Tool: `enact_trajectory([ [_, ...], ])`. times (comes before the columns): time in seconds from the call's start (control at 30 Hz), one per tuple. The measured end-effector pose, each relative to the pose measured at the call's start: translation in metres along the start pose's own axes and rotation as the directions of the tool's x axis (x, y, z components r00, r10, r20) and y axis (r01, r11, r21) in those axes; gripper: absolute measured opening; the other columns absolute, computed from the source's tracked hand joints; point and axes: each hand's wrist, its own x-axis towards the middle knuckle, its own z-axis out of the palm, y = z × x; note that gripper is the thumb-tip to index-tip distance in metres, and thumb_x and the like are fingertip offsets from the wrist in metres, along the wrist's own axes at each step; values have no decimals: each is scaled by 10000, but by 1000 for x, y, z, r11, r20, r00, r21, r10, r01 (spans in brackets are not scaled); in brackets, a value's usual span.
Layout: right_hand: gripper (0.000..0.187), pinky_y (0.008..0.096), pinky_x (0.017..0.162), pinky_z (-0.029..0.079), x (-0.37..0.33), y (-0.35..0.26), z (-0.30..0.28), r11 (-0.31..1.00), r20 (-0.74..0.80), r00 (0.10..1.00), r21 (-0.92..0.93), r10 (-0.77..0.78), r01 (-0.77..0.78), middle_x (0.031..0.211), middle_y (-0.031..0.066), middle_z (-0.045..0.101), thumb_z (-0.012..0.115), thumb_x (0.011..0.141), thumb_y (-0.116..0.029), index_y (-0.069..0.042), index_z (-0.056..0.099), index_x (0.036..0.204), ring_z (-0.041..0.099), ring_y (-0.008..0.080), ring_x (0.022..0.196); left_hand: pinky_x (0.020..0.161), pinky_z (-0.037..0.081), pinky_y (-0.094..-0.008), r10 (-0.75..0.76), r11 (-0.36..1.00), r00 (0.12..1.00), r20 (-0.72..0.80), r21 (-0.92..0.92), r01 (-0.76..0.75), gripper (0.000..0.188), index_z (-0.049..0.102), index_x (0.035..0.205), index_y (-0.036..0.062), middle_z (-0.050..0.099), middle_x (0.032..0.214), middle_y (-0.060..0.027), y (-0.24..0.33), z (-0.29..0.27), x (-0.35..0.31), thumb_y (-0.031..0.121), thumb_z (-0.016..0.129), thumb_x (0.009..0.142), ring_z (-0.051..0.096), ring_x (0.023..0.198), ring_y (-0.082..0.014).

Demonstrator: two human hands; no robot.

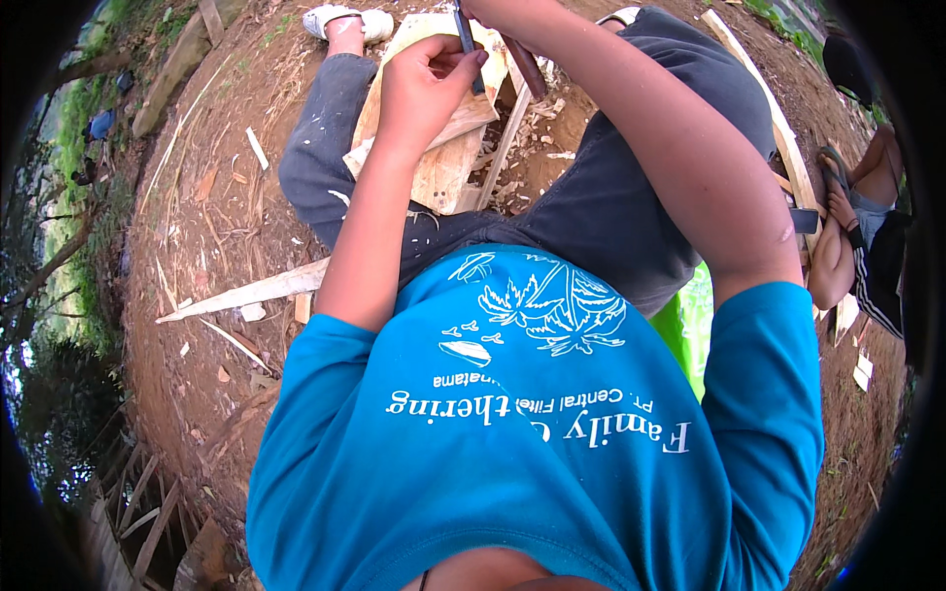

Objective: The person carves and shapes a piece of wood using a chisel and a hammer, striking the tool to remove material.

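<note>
My left hand [422,89] is closed, with thumb and fingers pinching a narrow dark metal bar [467,34] that stands over the wooden boards [448,167] between my legs. Whether the bar is a chisel or a file I cannot tell. My right hand [505,12] is at the upper edge, partly cut off by it, and its fingers look closed. From under it a brown wooden handle [527,71] slants down to the right; the head of that tool is hidden. The pale boards lie stacked at an angle, their upper end by my hands.
Wood shavings [552,113] and chips litter the brown soil. A pointed pale plank [256,294] lies left of my hip; a long pale strip [764,74] runs beyond my right leg. Something bright green [690,320] shows beside my right hip. Another person [867,236] sits at the far right.
</note>
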Motion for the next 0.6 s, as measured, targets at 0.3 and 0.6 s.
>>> enact_trajectory([
  [0.3, 263, 319, 640, 485, -10, 27, 0, 997, -63, 998, -75, -23, 19, 802, 42, 650, 644, 1009, -280, -24, 657, 1071, 585, 129, 701, 782, 534, -277, -21, 971, 982, 186, 237, -24, 289, 755, 1037, -14, 761, 897, -84, -11, -6, 3, 239, 804, 906, 697, 861, -125],
  [0.6, 266, 324, 578, 476, 1, -17, 7, 998, -175, 985, 60, 4, 7, 769, 40, 652, 657, 1007, -298, -33, 649, 1024, 585, 127, 637, 754, 513, -239, 71, 974, 997, 26, -217, -63, 265, 757, 1088, -5, 758, 904, -36, -29, -15, 19, 214, 786, 942, 663, 833, -71],
])
